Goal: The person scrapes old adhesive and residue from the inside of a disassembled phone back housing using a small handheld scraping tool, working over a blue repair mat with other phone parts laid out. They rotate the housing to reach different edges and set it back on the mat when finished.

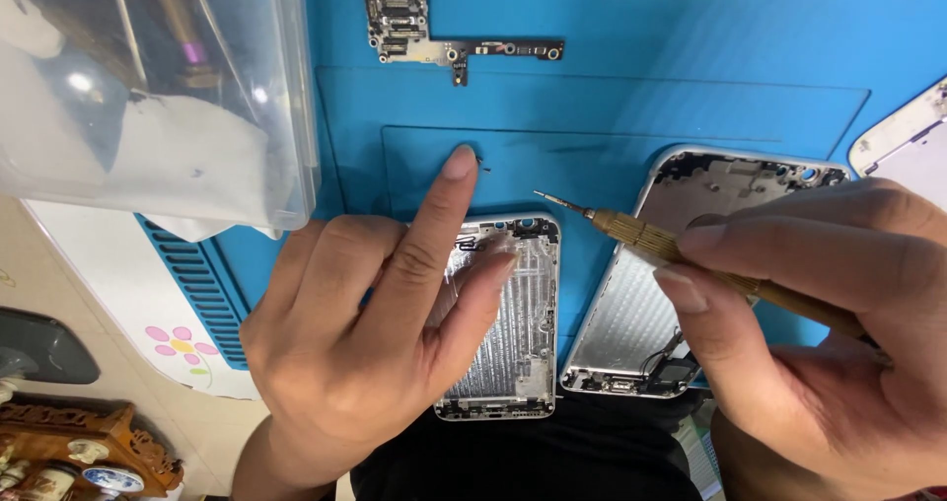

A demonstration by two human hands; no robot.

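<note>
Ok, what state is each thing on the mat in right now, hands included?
Left hand: open, index fingertip pressed on the blue mat beside a tiny screw.
Right hand: shut on the brass screwdriver, tip in the air.
Small phone housing: emptied, inside up.
Large phone housing: inside up, some parts left.
Logic board: removed, lying flat.
Clear plastic box: contents blurred.

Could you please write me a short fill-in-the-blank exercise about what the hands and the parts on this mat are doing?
1. The right hand holds a brass-coloured ____.
2. The left hand points its ____ finger at a tiny screw on the mat.
3. The mat is ____ in colour.
4. ____ empty phone housings lie below the hands, the smaller housing left of the larger housing.

Missing words: screwdriver; index; blue; Two
</note>
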